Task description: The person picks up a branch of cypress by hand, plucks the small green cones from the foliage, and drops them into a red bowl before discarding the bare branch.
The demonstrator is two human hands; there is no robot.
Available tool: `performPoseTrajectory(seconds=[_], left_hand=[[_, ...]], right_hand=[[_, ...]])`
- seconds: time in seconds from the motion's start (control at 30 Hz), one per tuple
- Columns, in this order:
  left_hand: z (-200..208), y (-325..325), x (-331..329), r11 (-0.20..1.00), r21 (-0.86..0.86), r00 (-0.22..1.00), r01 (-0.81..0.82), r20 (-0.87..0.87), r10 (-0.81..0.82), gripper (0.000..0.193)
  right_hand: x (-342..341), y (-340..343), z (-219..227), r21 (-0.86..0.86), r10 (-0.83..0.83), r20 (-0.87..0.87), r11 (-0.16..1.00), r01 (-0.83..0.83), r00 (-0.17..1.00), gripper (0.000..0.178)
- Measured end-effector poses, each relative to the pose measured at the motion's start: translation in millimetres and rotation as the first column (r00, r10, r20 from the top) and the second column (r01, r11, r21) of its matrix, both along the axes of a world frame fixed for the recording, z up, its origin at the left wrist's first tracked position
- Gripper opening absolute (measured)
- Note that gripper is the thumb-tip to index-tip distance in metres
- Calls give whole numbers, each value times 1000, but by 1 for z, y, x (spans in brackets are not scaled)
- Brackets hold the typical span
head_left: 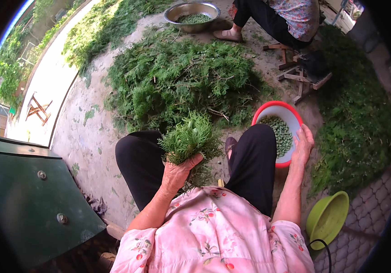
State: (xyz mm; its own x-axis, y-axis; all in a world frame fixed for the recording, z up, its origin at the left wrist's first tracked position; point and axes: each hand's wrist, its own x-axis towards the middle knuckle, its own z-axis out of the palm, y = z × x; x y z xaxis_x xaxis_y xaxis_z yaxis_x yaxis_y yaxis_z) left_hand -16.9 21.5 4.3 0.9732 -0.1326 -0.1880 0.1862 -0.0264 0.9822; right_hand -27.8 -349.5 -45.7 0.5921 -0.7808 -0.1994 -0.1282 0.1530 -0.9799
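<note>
My left hand (180, 175) is closed around a bunch of green conifer sprigs (191, 136), held upright above my lap between my knees. Feathery tips stick out above the fist, and some stems hang below it. At the right side of my right knee stands a white basin (291, 117) with a red rim, partly filled with small green cones (278, 136). My right hand (303, 144) is at the basin's right rim, thumb toward the inside and fingers along the outer edge. It appears to grip the rim; part of its grasp is hidden.
A large heap of cut conifer branches (182, 82) lies before my feet. Beyond it are a metal basin (170, 17) of green cones and a seated person (277, 22). More branches (354, 136) lie at right, near a tilted yellow-green basin (316, 223). A dark green panel (27, 200) stands left.
</note>
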Motion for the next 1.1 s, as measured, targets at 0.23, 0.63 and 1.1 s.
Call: performPoseTrajectory(seconds=[0.23,0.63,1.1], left_hand=[[25,-11,1,969,232,984,89,127,-121,25],[40,3,7,967,237,966,89,215,-142,52],[26,10,27,877,-468,985,-111,-170,33,51]], right_hand=[[14,155,110,-443,757,203,637,-631,622,30],[5,181,93,-641,843,58,441,-628,534,20],[17,177,68,-487,561,119,752,-444,819,12]])
